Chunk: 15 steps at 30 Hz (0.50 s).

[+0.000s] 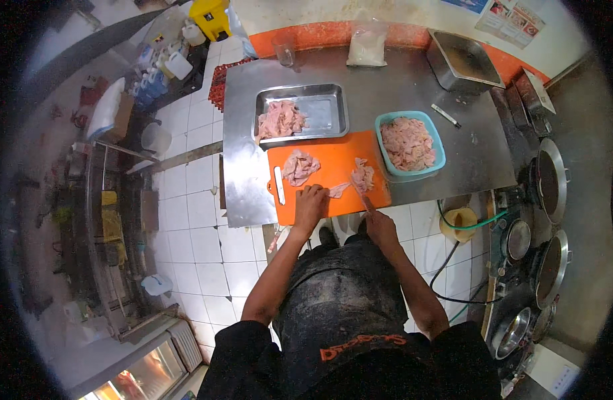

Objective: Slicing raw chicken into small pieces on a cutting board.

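Observation:
An orange cutting board (328,156) lies at the near edge of the metal table. My left hand (311,204) rests on its front part, with bent fingers at the end of a strip of raw pink meat (339,191). In my right hand (382,228) is a knife, its blade (358,191) pointing away from me beside that strip. A small heap of cut meat (362,175) touches the blade's far end. Another pile of raw meat (300,167) sits on the board's left half. A slim white object (280,185), perhaps a handle, lies at the left edge.
Behind the board stands a steel tray (325,110) part-filled with meat. A turquoise tub (442,148) full of cut meat is at the right. Farther back are a glass mug (284,52), a bag of white powder (368,45), a marker (446,115) and a deep steel pan (446,70).

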Each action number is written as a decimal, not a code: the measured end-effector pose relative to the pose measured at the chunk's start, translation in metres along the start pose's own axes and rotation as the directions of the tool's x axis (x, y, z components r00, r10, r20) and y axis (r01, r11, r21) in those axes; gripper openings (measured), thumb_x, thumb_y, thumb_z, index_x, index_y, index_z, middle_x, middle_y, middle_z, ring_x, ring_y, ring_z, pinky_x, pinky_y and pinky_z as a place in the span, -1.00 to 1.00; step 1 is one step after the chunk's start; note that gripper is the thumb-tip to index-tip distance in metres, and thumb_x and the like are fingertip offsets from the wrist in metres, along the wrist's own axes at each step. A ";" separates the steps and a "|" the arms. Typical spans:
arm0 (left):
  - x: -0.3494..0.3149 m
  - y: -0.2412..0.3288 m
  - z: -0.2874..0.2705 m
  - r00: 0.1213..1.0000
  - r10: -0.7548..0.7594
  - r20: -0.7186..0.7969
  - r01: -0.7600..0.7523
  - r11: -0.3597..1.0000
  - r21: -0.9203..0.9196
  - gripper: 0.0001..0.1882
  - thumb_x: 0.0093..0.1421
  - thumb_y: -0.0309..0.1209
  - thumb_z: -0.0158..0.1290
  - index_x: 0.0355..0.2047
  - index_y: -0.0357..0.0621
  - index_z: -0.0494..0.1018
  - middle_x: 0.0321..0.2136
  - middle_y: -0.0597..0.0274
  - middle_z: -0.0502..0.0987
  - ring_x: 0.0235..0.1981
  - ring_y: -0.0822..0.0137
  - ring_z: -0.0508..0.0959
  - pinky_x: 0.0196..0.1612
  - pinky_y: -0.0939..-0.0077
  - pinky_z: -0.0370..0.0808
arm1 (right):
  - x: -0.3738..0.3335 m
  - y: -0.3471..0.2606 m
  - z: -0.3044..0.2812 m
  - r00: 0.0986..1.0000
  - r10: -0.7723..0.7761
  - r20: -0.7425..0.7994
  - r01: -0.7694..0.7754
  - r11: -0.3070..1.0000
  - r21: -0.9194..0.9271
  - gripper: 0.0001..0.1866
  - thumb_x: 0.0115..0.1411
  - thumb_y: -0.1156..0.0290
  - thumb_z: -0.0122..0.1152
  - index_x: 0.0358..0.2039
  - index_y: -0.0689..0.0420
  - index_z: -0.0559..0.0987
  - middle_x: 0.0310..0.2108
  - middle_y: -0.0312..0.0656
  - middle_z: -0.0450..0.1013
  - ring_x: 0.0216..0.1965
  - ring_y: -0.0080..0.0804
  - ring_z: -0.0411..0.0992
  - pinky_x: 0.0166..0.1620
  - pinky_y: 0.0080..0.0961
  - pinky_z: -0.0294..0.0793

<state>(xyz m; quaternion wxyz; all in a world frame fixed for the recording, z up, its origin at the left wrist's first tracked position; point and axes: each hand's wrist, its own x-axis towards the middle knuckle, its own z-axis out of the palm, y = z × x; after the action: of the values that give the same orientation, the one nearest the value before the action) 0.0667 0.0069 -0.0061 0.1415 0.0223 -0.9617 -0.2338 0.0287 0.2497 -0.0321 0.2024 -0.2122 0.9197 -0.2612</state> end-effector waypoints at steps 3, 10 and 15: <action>0.001 0.000 -0.010 0.999 0.031 0.020 -0.028 0.995 -0.101 -0.80 0.06 -0.38 0.13 -0.27 0.02 0.50 -0.24 0.34 0.47 -0.20 0.23 0.42 -0.18 0.27 0.23 | -0.008 0.019 0.022 0.979 -0.119 -0.165 0.173 0.916 0.362 -0.44 0.32 0.28 -0.15 0.33 -0.21 0.08 -0.25 0.15 0.50 -0.26 0.10 0.50 -0.18 -0.09 0.49; -0.005 -0.010 -0.005 0.994 0.103 -0.033 -0.106 0.989 -0.100 -0.85 0.06 -0.40 0.14 -0.32 -0.02 0.49 -0.25 0.32 0.47 -0.18 0.21 0.42 -0.18 0.28 0.24 | -0.014 0.006 0.006 0.990 0.098 0.104 -0.122 0.956 0.267 -0.45 0.33 0.27 -0.18 0.33 -0.14 0.08 -0.23 0.14 0.49 -0.23 0.13 0.48 -0.15 -0.12 0.48; -0.003 -0.009 0.001 0.997 0.021 -0.068 -0.035 0.976 -0.215 -0.84 0.05 -0.44 0.13 -0.32 -0.07 0.48 -0.29 0.26 0.48 -0.21 0.18 0.44 -0.19 0.26 0.26 | -0.017 0.022 0.036 0.915 -0.376 -0.144 0.379 0.925 -0.009 -0.41 0.32 0.34 -0.18 0.35 -0.12 0.01 -0.28 0.15 0.49 -0.26 0.10 0.50 -0.18 -0.09 0.48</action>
<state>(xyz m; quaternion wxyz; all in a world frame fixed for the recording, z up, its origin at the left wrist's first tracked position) 0.0688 -0.0005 -0.0118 0.1775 0.0008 -0.9257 -0.3341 0.0541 0.2613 -0.0684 0.0838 -0.3644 0.8710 -0.3187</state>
